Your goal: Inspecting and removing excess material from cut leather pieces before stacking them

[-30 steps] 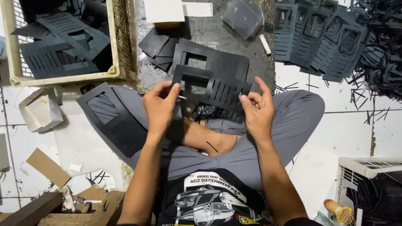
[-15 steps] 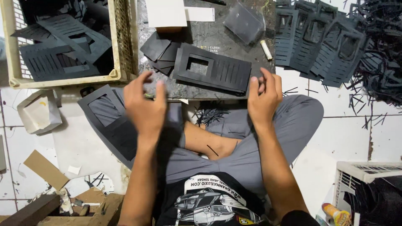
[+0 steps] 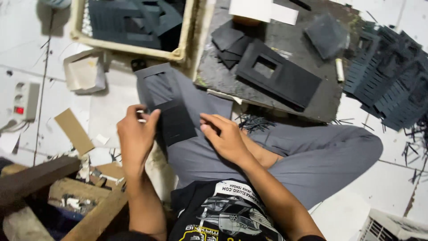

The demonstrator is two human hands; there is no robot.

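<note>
On the person's grey-trousered left knee, a small black plastic panel lies flat, its near end hanging toward the lap. The left hand sits at the panel's left edge with fingers curled and the thumb pressed against that edge, pinching something pale and thin that is too small to identify. The right hand rests just right of the panel, fingers loosely bent and spread on the trouser leg, holding nothing; its fingertips come close to the panel's right edge, though contact cannot be told.

Beyond the knee lies a dark stone slab carrying 1 long black panel with a rectangular cut-out, a small heap of black offcuts, a white sheet and a pale stick. Right of the slab, a row of slotted black panels leans in a stack. Left of the slab stands a cream crate filled with more black parts. Left of the knee, a piece of brown cardboard and a white power strip lie on the floor.
</note>
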